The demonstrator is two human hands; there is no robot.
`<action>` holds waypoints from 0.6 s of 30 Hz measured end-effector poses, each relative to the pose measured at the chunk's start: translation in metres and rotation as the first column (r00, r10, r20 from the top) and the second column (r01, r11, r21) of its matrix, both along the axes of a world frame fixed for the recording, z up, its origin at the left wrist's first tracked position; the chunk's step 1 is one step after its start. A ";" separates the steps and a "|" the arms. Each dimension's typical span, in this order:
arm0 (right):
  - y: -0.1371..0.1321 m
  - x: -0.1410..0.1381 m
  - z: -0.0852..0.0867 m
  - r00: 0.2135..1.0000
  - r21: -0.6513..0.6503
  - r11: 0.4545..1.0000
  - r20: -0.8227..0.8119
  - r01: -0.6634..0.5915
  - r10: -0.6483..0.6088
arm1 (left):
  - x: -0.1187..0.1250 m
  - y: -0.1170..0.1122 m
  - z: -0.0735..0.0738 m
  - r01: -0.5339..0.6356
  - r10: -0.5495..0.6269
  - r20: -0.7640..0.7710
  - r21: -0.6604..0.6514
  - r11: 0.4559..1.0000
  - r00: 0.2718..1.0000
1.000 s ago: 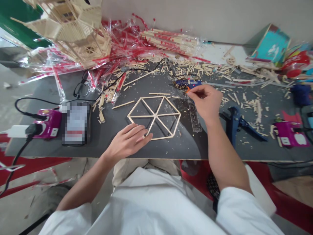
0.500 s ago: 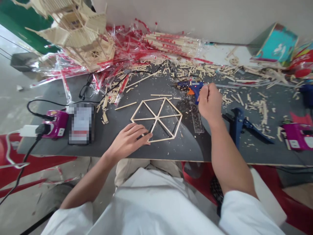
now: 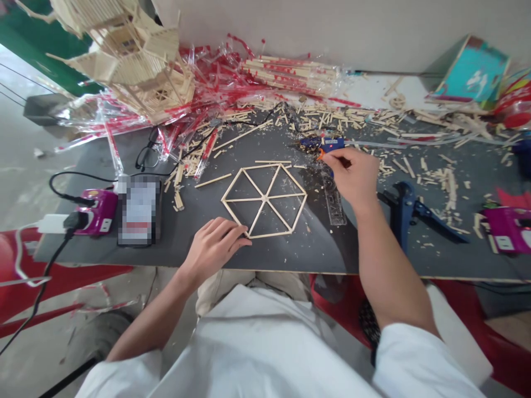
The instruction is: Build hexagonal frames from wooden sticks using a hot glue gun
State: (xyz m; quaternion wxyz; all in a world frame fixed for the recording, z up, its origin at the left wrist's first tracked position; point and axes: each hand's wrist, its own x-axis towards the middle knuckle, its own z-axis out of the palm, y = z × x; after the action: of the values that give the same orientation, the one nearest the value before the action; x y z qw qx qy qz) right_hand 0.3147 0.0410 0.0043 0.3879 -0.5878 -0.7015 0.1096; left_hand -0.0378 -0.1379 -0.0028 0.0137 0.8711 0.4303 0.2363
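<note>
A flat hexagonal frame of thin wooden sticks (image 3: 284, 194), with spokes meeting at its centre, lies on the dark tabletop. At its near-left corner is my left hand (image 3: 213, 246), with fingertips and thumb closed on the sticks there. My right hand (image 3: 352, 174) is closed around the handle of a blue glue gun (image 3: 332, 144), fingertips by its orange trigger (image 3: 321, 155). Most of the handle is hidden behind the hand. The gun's nozzle points left, beyond the frame's far-right side. Loose sticks (image 3: 213, 181) lie left of the frame and along its far edge.
A phone (image 3: 157, 221) and a purple power strip (image 3: 105, 207) with cables stand at left. Behind them rise a stick-built tower model (image 3: 136, 66) and red-clear wrappers (image 3: 215, 77). Stick offcuts (image 3: 332, 117) cover the back. A blue cutter (image 3: 402, 213) lies at right.
My right hand has shifted left and turned over the glue gun's handle, fingers now by the trigger. My left hand has drawn back slightly, baring the near-left corner; the frame has slid a little left.
</note>
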 end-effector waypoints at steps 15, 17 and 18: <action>0.021 0.019 -0.033 0.963 0.010 0.978 0.172 0.207 -0.206 | -0.010 0.098 0.068 -0.456 0.433 -0.147 -0.347 0.819 0.889; 0.023 0.021 -0.036 0.975 -0.041 0.986 0.163 0.163 -0.155 | 0.003 0.118 0.067 -0.475 0.402 -0.256 -0.406 0.781 0.879; 0.023 0.021 -0.037 0.978 -0.058 0.988 0.162 0.142 -0.131 | 0.009 0.126 0.065 -0.494 0.402 -0.293 -0.423 0.759 0.868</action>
State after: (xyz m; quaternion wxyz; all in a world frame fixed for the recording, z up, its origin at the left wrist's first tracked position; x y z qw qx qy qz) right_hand 0.3360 0.0645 -0.0329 0.3170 -0.6546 -0.6836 0.0601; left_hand -0.0290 -0.0123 0.0627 0.1346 0.7281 0.6712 0.0353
